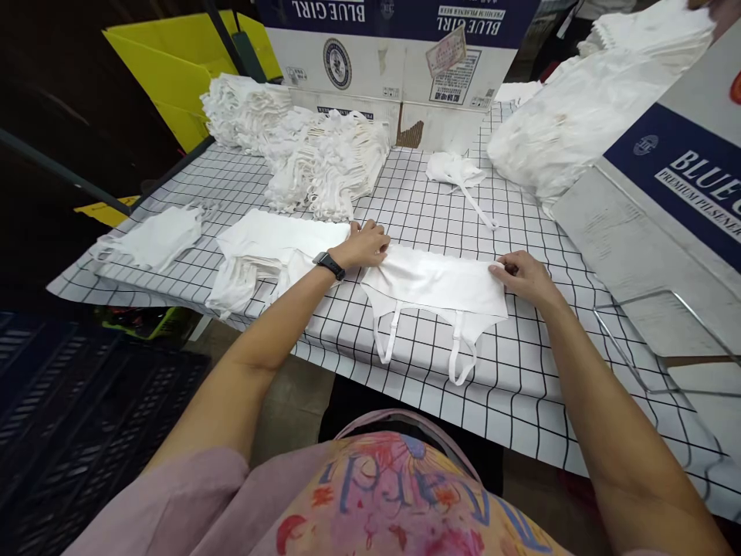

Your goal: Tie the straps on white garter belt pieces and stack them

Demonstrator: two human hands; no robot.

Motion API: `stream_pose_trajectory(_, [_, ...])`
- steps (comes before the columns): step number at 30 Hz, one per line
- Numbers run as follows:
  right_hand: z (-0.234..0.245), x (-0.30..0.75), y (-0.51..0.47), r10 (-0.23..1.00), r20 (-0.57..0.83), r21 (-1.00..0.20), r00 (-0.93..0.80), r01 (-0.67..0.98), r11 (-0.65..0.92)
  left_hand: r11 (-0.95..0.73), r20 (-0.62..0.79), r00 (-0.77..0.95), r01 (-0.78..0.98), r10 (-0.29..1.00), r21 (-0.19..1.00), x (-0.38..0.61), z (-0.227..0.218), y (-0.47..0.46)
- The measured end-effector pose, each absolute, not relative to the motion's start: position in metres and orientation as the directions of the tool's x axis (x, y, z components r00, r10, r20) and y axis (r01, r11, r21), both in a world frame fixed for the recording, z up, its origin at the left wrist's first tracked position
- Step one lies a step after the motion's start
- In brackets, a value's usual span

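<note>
The white top (440, 279) lies flat near the centre of the frame, straps (458, 328) toward the bottom. The right hand (524, 278) pinches its upper right corner; the left hand (366, 243) seems to pinch the upper left one, its fingertips partly hidden. A stack (278, 235) lies to the left, a pile (329, 162) at upper left, a box (399, 66) at top centre, all above a checked cloth (521, 378).

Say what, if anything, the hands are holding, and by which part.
A white top: the right hand pinches its far right corner. The left hand is at its far left corner; whether it grips cannot be told.
</note>
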State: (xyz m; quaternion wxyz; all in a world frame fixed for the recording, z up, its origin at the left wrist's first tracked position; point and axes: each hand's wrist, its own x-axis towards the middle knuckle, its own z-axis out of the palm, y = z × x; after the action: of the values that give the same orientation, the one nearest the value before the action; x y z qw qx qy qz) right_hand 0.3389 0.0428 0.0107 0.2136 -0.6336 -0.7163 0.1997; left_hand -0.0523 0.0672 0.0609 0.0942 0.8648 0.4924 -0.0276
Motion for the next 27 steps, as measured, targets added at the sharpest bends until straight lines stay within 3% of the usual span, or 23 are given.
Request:
stream_pose_trajectory(10, [0.008, 0.329, 0.036, 0.986, 0.137, -0.689, 0.093, 0.724, 0.027, -0.467, -0.225, 0.484, 0.875, 0.846, 0.130, -0.051, 0.065, 0.069])
stream_pose_trajectory(20, [0.015, 0.326, 0.037, 0.995, 0.097, -0.638, -0.025, 0.766, 0.081, -0.437, -0.264, 0.474, 0.880, 0.840, 0.188, -0.051, 0.064, 0.074])
stream_pose_trajectory(27, [0.016, 0.321, 0.042, 0.998, 0.045, -0.665, 0.051, 0.747, -0.008, -0.401, -0.111, 0.488, 0.809, 0.866, 0.429, -0.060, 0.065, 0.073])
